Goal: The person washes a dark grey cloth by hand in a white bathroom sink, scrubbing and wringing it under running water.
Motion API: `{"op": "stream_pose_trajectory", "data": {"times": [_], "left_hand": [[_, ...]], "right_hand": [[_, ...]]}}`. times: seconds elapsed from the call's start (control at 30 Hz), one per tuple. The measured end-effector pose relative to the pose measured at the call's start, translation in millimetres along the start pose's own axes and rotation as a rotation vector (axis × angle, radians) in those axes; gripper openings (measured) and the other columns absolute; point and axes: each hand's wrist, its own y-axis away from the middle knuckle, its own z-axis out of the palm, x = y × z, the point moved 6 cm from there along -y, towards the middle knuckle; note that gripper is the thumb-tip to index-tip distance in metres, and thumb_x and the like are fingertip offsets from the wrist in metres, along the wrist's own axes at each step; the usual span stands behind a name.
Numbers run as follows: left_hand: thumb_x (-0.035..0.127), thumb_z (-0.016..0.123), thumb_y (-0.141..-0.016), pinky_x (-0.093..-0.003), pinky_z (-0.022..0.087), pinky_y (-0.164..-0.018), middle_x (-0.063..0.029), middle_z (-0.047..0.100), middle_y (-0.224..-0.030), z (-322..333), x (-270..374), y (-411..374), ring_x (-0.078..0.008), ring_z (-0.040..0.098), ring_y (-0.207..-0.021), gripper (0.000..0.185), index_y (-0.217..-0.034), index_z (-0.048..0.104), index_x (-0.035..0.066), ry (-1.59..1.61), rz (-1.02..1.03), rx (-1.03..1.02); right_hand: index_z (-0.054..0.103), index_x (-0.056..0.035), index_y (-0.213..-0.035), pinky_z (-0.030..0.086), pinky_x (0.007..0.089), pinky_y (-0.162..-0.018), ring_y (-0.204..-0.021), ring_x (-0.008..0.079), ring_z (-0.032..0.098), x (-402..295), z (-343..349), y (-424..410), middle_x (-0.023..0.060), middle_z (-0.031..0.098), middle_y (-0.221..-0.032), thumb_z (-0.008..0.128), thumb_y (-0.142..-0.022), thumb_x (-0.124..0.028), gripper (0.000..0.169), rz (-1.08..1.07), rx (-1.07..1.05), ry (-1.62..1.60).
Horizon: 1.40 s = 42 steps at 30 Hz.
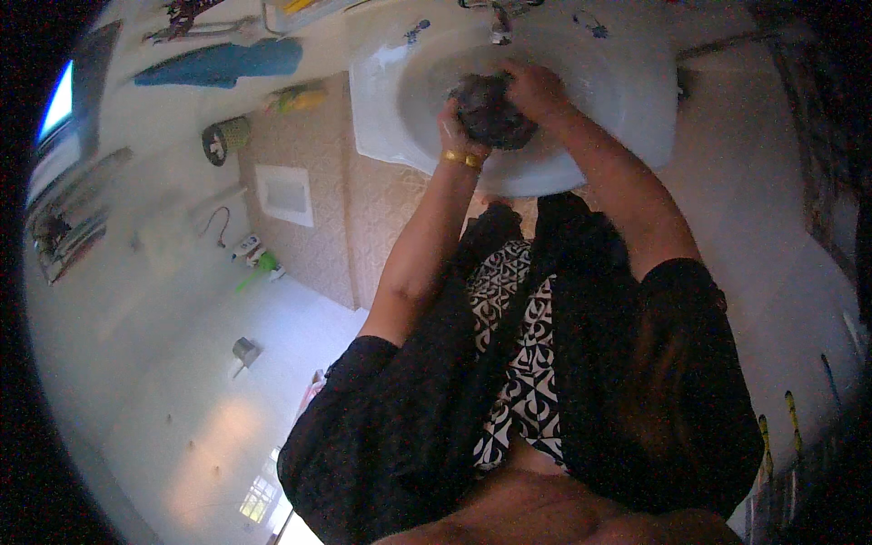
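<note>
Over the basin of a white washbasin [375, 122], both of my hands are on a dark, crumpled bundle [494, 116] that looks like wet cloth. My left hand [462, 128] grips its left and lower side, with a gold-coloured band [463, 159] around the wrist. From the upper right, my right hand [537, 92] takes hold of the bundle, its fingers bent against the dark material. Parts of the fingers are hidden behind the bundle or blurred. A metal tap [501, 30] stands at the back of the basin, just beyond my hands.
Dark blue marks [417, 30] show on the basin's back left. Left of it, a blue towel [225, 63] hangs near a green cylindrical container [226, 139]. A white-framed square fixture [285, 195] and a green-and-white object [259, 257] are lower down. Patterned tiles [306, 129] lie beside the basin.
</note>
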Motion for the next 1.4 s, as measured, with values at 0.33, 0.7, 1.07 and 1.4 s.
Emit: {"op": "stream_pose_trajectory", "data": {"times": [0.33, 0.7, 1.07, 1.4], "left_hand": [[0.018, 0.062, -0.084, -0.038, 0.049, -0.084, -0.0129, 0.048, -0.126, -36.4, 19.4, 70.9, -0.026, 0.054, -0.103, 0.066, -0.14, 0.028, 0.009, 0.88, -0.611, 0.104], [0.059, 0.052, -0.086, -0.0492, 0.037, -0.1, -0.0132, 0.036, -0.141, 18.3, 27.9, 75.6, -0.0331, 0.039, -0.127, 0.085, -0.147, 0.012, 0.016, 1.125, -0.78, -0.015], [0.055, 0.049, -0.088, -0.0441, 0.043, -0.093, -0.0118, 0.05, -0.125, 9.7, 25.7, 82.6, -0.0292, 0.049, -0.113, 0.065, -0.135, 0.036, 0.012, 1.436, -0.759, -0.15], [0.046, 0.053, -0.089, -0.0384, 0.048, -0.084, -0.0115, 0.057, -0.114, 34.2, 29.3, 62.5, -0.0263, 0.057, -0.099, 0.054, -0.125, 0.047, 0.007, 1.194, -0.669, -0.02]], "right_hand": [[0.058, -0.0111, -0.117, 0.045, 0.0471, -0.089, -0.11, 0.0364, 0.055, 46.9, -74.5, 60.0, 0.0159, 0.057, -0.122, 0.057, -0.085, -0.028, 0.036, -0.056, 0.008, 0.583], [0.06, -0.0091, -0.106, 0.048, 0.0371, -0.083, -0.098, 0.029, 0.061, -38.9, 20.6, 38.0, 0.0134, 0.063, -0.105, 0.065, -0.072, -0.017, 0.036, 0.05, -0.289, -0.175], [0.053, -0.01, -0.095, 0.048, 0.0421, -0.067, -0.075, 0.0337, 0.064, -190.3, -10.5, 111.3, 0.011, 0.064, -0.078, 0.071, -0.066, -0.029, 0.039, -0.441, -0.081, -0.095], [0.058, -0.0109, -0.099, 0.049, 0.0492, -0.069, -0.077, 0.0358, 0.065, -107.2, -11.3, 74.4, 0.0135, 0.067, -0.084, 0.066, -0.073, -0.031, 0.034, -0.129, 0.093, 0.027]]}}
